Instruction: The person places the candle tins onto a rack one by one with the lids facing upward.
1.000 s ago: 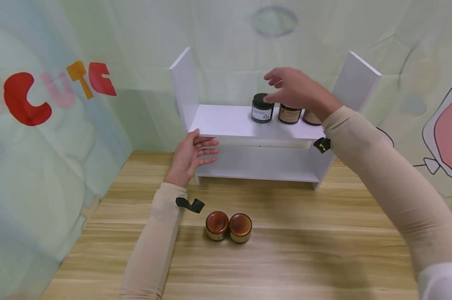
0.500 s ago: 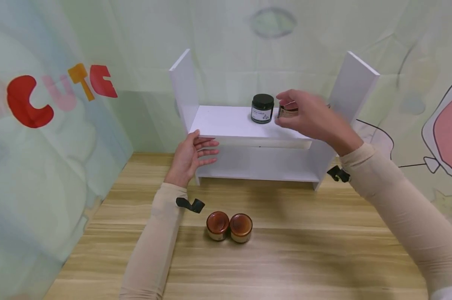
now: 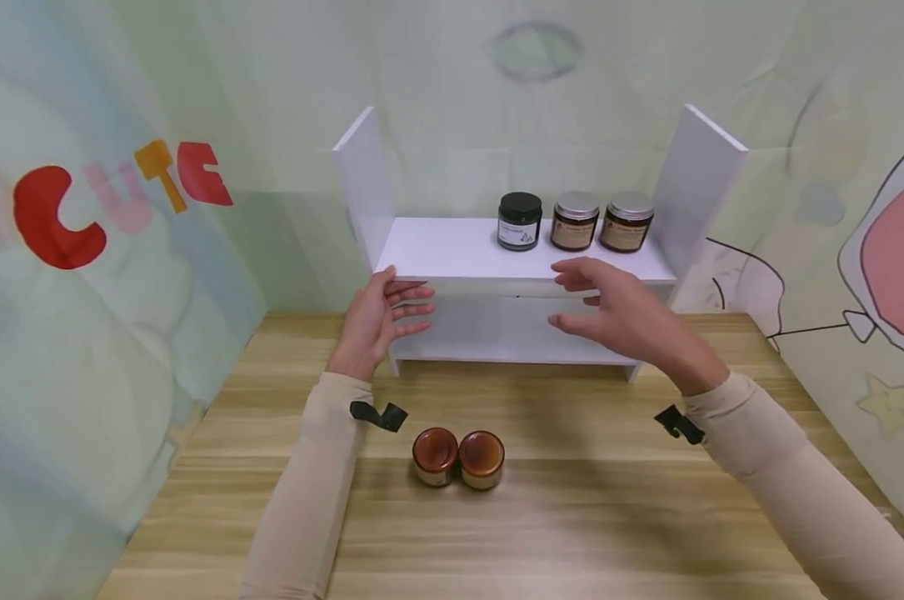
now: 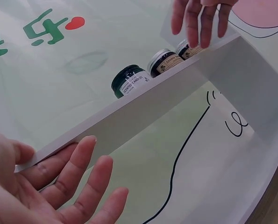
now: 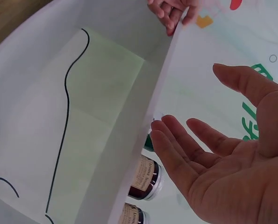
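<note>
Remotely, I note the left hand [image 3: 369, 323] gripping the front edge of the white shelf [image 3: 440, 248] between thumb and forefinger, other fingers spread. On the counter [image 3: 579, 508] I find two amber jars [image 3: 435, 454], side by side. On the shelf's top stand one black-lidded jar [image 3: 519, 222], then two silver-lidded jars [image 3: 575, 223]. Before these I log the right hand [image 3: 626, 315], fingers loosely spread, thumb apart, holding nothing
</note>
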Motion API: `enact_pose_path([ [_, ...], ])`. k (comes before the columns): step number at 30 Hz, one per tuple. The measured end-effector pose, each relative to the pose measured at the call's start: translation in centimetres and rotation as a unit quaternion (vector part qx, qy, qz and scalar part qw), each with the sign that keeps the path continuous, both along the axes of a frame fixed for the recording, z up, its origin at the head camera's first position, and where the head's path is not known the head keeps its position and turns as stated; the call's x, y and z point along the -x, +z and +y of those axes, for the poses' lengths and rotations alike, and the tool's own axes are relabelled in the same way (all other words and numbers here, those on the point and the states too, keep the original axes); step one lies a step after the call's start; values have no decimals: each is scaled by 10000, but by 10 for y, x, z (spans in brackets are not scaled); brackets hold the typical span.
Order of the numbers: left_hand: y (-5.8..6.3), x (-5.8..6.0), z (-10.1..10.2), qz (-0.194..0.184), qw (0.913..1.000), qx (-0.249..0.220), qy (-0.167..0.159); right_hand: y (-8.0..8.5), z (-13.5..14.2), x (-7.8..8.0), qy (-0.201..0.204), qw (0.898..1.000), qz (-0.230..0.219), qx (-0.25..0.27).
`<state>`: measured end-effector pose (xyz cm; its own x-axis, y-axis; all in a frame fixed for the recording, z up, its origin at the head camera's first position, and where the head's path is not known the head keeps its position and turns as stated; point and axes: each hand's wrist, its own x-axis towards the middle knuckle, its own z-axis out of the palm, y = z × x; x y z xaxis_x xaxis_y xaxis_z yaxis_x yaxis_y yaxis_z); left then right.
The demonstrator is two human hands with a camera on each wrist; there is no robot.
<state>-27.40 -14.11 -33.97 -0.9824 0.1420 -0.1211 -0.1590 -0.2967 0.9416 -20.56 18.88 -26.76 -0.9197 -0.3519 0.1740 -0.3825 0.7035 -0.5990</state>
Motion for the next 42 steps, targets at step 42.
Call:
enact_pose_path([
  [42, -2, 1, -1, 128, 9999, -65, -37, -89, 0, -45, 333, 9971, -587, 350],
])
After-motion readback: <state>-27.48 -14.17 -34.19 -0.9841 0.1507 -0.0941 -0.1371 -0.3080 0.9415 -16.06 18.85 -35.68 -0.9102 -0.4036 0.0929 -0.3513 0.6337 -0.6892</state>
